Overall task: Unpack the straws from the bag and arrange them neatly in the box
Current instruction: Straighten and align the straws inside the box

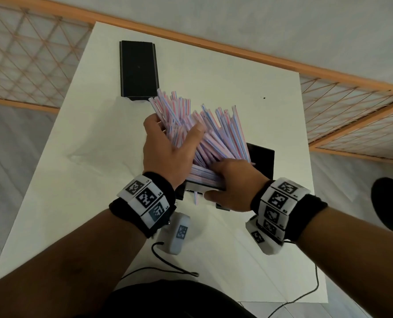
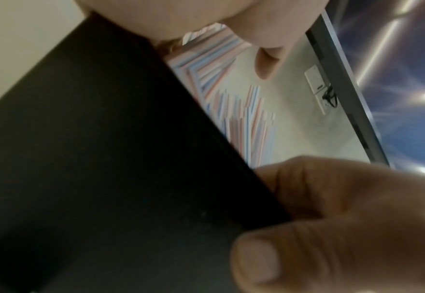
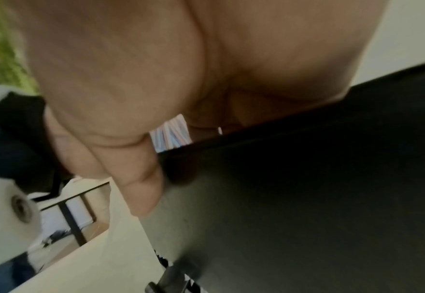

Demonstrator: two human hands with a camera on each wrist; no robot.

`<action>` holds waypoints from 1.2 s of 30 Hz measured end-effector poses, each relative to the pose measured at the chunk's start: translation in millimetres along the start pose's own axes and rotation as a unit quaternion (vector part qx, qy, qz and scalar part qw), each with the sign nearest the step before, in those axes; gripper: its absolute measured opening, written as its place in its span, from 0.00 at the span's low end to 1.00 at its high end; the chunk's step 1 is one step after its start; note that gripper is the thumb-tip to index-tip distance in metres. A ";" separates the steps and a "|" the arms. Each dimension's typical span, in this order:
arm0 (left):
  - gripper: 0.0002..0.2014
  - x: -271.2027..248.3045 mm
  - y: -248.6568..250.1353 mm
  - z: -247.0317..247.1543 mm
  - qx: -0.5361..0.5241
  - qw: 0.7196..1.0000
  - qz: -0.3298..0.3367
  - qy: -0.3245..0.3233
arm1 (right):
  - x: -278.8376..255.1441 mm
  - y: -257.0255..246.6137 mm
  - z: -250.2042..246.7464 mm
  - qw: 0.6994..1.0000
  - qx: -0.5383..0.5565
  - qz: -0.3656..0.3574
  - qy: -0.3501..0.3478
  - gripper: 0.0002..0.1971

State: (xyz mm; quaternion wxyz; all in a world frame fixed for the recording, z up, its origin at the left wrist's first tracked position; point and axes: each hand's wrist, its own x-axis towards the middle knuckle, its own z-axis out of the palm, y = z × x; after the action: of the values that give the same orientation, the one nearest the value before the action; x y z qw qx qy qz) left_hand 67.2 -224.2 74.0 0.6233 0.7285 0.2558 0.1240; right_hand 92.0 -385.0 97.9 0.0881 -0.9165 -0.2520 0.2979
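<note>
Closest to the camera in the head view, both forearms reach in from about 6 o'clock, each with a marker-covered wristband, and a thin black cable (image 1: 168, 270) loops over the white table (image 1: 271, 125) near its front edge. Just past the wrists sits the black box (image 1: 261, 160), pretty much dead center on the table, with a big messy bunch of pink-and-blue striped straws (image 1: 216, 134) sticking out of it and fanning toward 12 and 1 o'clock. One loose straw (image 1: 196, 198) pokes out at the box's near edge, around 6 o'clock of the pile.

The right hand (image 1: 233, 184) is clamped on the near end of the box, thumb curled over the outside and the other fingers over the straw ends. The right wrist view backs that up: thumb (image 3: 141, 190) pressed flat on the dark box wall (image 3: 306, 198), with only a sliver of straws showing above the rim. Can't see the fingertips from there.

The left hand (image 1: 165, 148) wraps the straws from the 9 o'clock side, thumb across the front, fingers tucked behind. The left wrist view gives what the head view doesn't: the box's dark side (image 2: 93, 158) up close, straws rising behind it, and the other hand's curled fingers (image 2: 331, 218) blurry at the bottom.

Farther back, at 11 o'clock, a flat black lid (image 1: 138, 70) lies on the table, well apart from the box. No bag that I can make out.
</note>
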 end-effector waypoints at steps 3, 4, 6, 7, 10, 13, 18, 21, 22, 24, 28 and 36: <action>0.37 -0.3 -3.4 -1.6 -0.012 1.000 0.010 -0.001 | 5.2 -0.1 0.8 1.000 0.022 0.008 -0.012 0.16; 0.37 -0.1 -3.9 -2.0 -0.016 1.000 0.012 -0.003 | 7.3 -0.3 0.9 0.999 0.024 0.020 -0.024 0.16; 0.40 -0.2 -3.9 -1.9 -0.013 1.000 0.020 -0.006 | 11.8 -1.3 3.2 0.999 0.006 0.033 -0.037 0.18; 0.40 -0.5 -4.2 -1.9 -0.007 1.000 0.023 -0.009 | 13.6 -2.3 4.8 0.999 0.000 0.031 -0.037 0.21; 0.40 -0.2 -6.2 -1.5 -0.004 1.000 0.026 -0.015 | 17.8 -5.2 6.5 0.997 -0.002 0.053 -0.049 0.26; 0.39 0.5 -6.5 -1.5 -0.011 0.999 0.025 -0.017 | 24.1 -8.1 4.0 0.993 0.021 0.085 -0.081 0.25; 0.41 -0.8 -5.3 -1.9 -0.021 0.999 0.025 -0.020 | 41.3 -17.5 2.5 0.990 0.038 0.067 -0.116 0.34; 0.42 -1.2 -4.0 -3.6 -0.006 1.000 0.020 -0.016 | 45.0 -18.3 -1.1 0.989 0.037 0.068 -0.126 0.39; 0.43 -1.7 -3.3 -4.0 0.002 1.000 0.019 -0.014 | 45.2 -19.1 -1.0 0.990 0.030 0.058 -0.126 0.43; 0.45 -2.9 -2.2 -3.8 0.008 1.000 0.015 -0.012 | 47.0 -20.5 0.5 0.992 0.019 0.046 -0.119 0.50; 0.44 -5.0 0.4 -5.2 0.017 1.000 0.006 -0.011 | 46.1 -23.3 -3.7 0.995 0.026 0.040 -0.090 0.49; 0.36 1.0 -9.3 -4.0 0.092 0.996 0.017 -0.014 | 12.3 -16.9 -12.7 0.998 -0.029 0.032 -0.037 0.43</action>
State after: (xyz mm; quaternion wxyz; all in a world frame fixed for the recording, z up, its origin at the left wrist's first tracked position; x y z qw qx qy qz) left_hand 64.0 -219.4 65.6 0.5550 0.7885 0.2453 0.1004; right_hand 101.1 -364.3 107.2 0.0426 -0.9147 -0.2341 0.3266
